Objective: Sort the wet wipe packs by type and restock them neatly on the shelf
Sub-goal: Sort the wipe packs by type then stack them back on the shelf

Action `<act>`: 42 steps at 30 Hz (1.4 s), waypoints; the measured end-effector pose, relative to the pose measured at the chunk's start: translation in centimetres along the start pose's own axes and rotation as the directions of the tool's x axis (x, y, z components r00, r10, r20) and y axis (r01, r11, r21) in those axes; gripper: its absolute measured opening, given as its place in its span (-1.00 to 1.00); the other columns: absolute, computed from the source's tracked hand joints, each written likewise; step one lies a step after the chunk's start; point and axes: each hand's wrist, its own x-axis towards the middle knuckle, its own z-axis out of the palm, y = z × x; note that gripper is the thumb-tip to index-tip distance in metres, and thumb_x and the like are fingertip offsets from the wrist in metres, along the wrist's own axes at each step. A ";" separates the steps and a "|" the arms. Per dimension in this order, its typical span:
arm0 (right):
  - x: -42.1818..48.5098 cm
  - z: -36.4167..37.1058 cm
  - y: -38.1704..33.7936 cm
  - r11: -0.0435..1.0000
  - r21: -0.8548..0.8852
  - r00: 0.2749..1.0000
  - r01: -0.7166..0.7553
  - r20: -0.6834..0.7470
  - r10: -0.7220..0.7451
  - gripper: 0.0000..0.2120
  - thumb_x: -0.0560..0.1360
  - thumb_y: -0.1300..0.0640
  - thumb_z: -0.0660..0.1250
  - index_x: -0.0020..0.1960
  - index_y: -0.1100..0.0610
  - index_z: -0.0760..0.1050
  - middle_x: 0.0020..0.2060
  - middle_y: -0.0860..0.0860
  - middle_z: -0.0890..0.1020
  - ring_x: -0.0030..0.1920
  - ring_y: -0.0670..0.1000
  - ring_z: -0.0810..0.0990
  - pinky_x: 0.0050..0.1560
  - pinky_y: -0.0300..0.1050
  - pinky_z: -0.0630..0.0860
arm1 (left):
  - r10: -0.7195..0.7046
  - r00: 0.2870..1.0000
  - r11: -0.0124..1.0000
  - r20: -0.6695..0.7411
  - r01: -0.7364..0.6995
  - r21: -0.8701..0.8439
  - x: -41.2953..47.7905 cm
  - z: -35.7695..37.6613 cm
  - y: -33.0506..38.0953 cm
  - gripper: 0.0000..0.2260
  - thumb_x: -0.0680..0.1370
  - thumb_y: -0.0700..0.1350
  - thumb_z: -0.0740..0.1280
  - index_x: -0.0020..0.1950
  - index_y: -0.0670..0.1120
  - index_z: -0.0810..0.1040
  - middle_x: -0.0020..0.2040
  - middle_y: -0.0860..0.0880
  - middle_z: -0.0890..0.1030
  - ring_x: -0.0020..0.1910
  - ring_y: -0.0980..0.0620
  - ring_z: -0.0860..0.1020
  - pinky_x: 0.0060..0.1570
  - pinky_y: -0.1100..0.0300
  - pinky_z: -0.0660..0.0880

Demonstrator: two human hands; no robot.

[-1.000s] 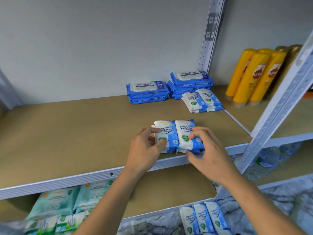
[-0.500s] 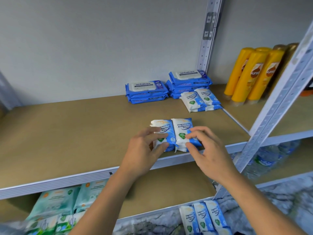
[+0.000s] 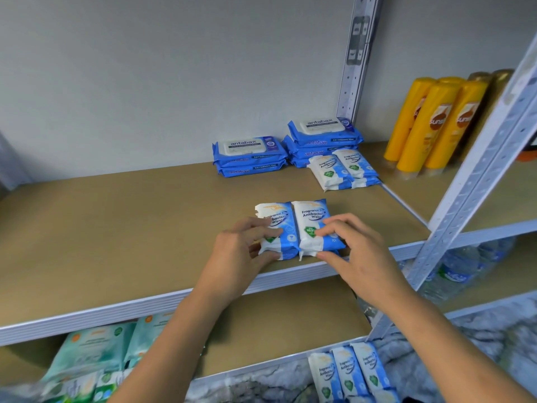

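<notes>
Two small stacks of white-and-blue antibacterial wipe packs (image 3: 296,225) lie side by side near the front edge of the brown shelf (image 3: 122,228). My left hand (image 3: 241,254) grips the left stack, thumb at its front, fingers on top. My right hand (image 3: 351,251) grips the right stack the same way. Further back lie more of the same small packs (image 3: 343,168). Behind them stand two piles of blue antabax packs (image 3: 250,155), the right pile (image 3: 322,138) taller.
Yellow shampoo bottles (image 3: 430,126) stand on the neighbouring shelf to the right, past a grey metal upright (image 3: 476,175). Green wipe packs (image 3: 96,353) lie on the lower shelf at left. More small blue-white packs (image 3: 348,373) lie on the floor below.
Both hands have slid the two small stacks slightly left and back from the front edge, keeping their grip.
</notes>
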 end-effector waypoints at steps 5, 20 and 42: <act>0.6 0.6 0.4 0.997 -0.065 0.999 0.036 -0.025 -0.038 -0.74 0.45 0.19 0.51 0.10 0.03 0.57 0.11 -0.13 0.54 0.16 -0.11 0.53 0.04 -0.34 0.47 | 0.146 0.989 0.948 -0.029 -0.132 0.289 0.6 0.5 -0.8 -0.68 0.41 -0.09 0.58 0.15 0.00 0.70 0.17 0.06 0.64 0.18 0.01 0.53 0.20 0.29 0.41; 9.5 2.4 3.7 0.922 -0.368 0.991 0.123 -0.010 -0.137 -0.73 0.45 0.11 0.50 0.09 0.02 0.50 0.05 -0.04 0.60 -0.02 0.14 0.59 -0.06 0.07 0.55 | 0.056 0.998 0.941 0.000 -0.053 0.333 8.1 1.8 -4.0 -0.69 0.50 0.00 0.48 0.24 0.08 0.61 0.22 0.03 0.60 0.11 -0.04 0.59 0.08 0.13 0.50; 15.4 3.7 6.1 0.843 -0.525 0.993 0.117 0.035 -0.116 -0.68 0.51 0.13 0.42 0.24 0.05 0.47 0.15 0.02 0.60 0.18 0.12 0.55 0.32 0.05 0.30 | 0.015 1.000 0.926 -0.014 -0.009 0.377 14.0 4.3 -6.5 -0.67 0.60 -0.04 0.33 0.36 0.04 0.48 0.38 0.05 0.48 0.22 -0.08 0.52 0.08 0.06 0.48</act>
